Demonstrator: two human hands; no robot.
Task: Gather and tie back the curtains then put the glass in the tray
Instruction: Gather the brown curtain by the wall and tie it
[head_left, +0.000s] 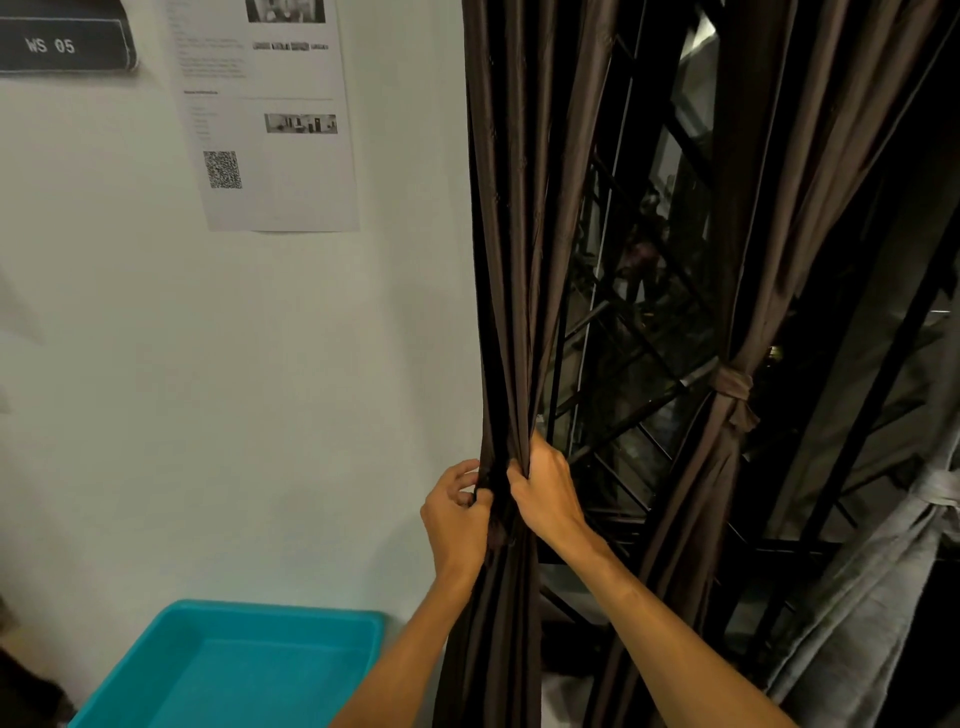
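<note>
A dark brown left curtain (519, 234) hangs bunched beside the white wall. My left hand (457, 512) and my right hand (545, 488) both grip it at waist height, squeezing the folds into a narrow bundle between them. Fingers of my left hand pinch something dark at the bundle; whether it is a tie band is unclear. A second brown curtain (779, 234) to the right is bound with a knotted band (730, 387). A turquoise tray (358, 623) sits low at the left, with nothing inside. No glass is in view.
A black window grille (639, 322) with dark glass lies behind the curtains. A grey curtain (883, 597), tied with a pale band, hangs at the far right. A printed sheet with a QR code (260, 114) and a "WS 05" sign (52, 44) are on the wall.
</note>
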